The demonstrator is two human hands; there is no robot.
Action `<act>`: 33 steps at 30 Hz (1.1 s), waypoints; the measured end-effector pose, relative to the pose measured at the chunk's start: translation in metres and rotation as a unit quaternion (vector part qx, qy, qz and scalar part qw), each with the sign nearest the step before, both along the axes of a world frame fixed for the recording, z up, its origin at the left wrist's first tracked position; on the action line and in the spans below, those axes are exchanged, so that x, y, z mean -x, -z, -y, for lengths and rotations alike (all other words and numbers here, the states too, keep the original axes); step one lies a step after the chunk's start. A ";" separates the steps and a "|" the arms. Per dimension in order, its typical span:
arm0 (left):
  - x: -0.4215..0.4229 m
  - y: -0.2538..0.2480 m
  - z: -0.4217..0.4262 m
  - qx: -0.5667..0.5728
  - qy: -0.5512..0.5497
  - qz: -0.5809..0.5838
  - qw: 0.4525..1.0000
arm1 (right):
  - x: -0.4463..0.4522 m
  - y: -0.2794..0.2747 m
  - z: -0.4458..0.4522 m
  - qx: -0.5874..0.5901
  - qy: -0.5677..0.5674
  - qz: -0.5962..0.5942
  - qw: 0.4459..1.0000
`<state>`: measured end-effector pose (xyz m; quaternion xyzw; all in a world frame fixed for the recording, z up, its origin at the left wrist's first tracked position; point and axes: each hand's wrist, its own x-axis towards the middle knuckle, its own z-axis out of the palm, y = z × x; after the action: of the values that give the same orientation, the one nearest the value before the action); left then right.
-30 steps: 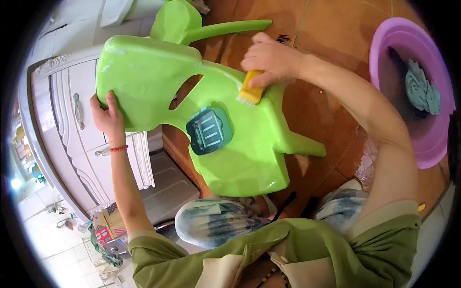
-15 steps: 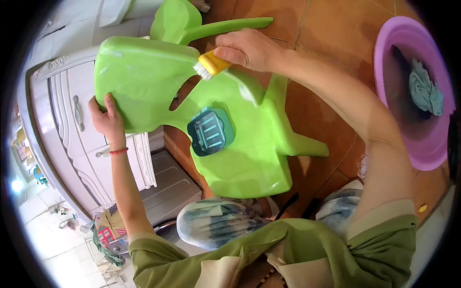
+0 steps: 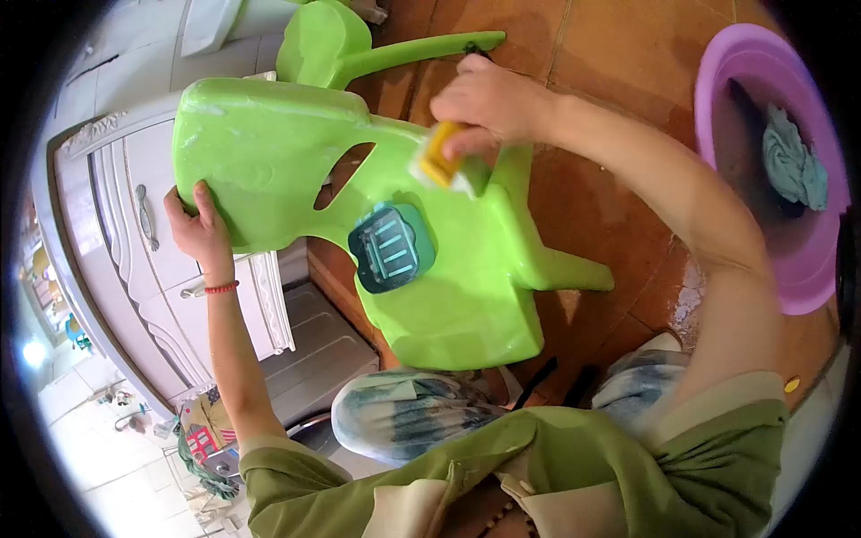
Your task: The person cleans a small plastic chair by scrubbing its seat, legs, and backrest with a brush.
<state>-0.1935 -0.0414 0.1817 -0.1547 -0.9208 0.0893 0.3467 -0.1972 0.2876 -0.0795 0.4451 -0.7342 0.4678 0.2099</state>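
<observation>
A green plastic chair [image 3: 448, 296] lies tilted in front of me, with white suds along its backrest and side edge. My left hand [image 3: 203, 235] grips the lower left edge of the backrest, thumb on top. My right hand [image 3: 493, 103] is closed on a yellow brush [image 3: 440, 157], slightly blurred, its pale bristles at the seat's upper side edge near the backrest. A teal soap dish [image 3: 391, 248] with a slatted insert rests on the seat.
A purple basin [image 3: 713, 117] holding dark water and a grey-green cloth [image 3: 793, 160] stands at the right on the tiled floor [image 3: 619, 54]. Another green plastic piece [image 3: 323, 40] is at the top. A white cabinet [image 3: 148, 269] stands at the left.
The brush in my right hand went from the seat's side edge up-left to beside the backrest opening, then back right and down to the seat edge. My left hand keeps its hold.
</observation>
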 end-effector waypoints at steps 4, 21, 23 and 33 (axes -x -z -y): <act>-0.001 0.005 -0.004 -0.015 0.026 -0.007 1.000 | -0.010 0.047 -0.021 -0.058 0.014 0.047 0.997; 0.000 0.003 0.002 -0.002 0.004 -0.010 1.000 | -0.010 0.016 -0.013 -0.041 -0.031 0.010 0.999; 0.000 0.001 0.001 0.000 0.004 -0.006 1.000 | -0.011 0.010 -0.014 -0.032 -0.039 0.000 0.999; -0.001 0.003 0.000 -0.003 -0.004 -0.008 1.000 | -0.012 0.014 -0.012 -0.048 -0.021 0.002 0.999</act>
<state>-0.1926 -0.0416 0.1791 -0.1489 -0.9189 0.0893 0.3543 -0.1856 0.2994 -0.0939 0.4688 -0.7469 0.4370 0.1773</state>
